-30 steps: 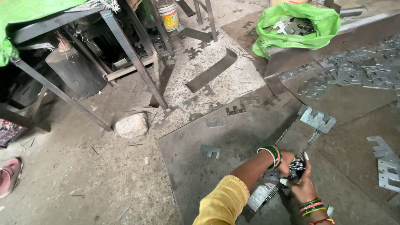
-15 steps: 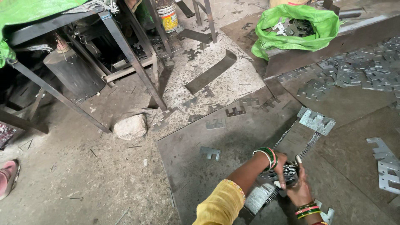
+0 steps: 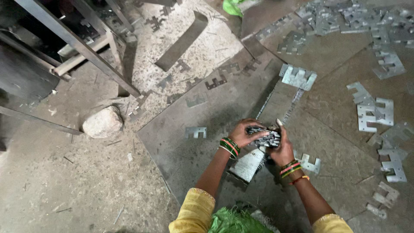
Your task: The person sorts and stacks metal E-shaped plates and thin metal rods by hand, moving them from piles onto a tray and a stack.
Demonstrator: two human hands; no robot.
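While both hands squeeze the stack of thin grey stamped-metal plates (image 3: 264, 137) just above the steel floor sheet (image 3: 215, 112), left hand (image 3: 242, 133) and right hand (image 3: 282, 149) closed around its ends, a loosened grip could let sharp-edged plates slide out and cut fingers
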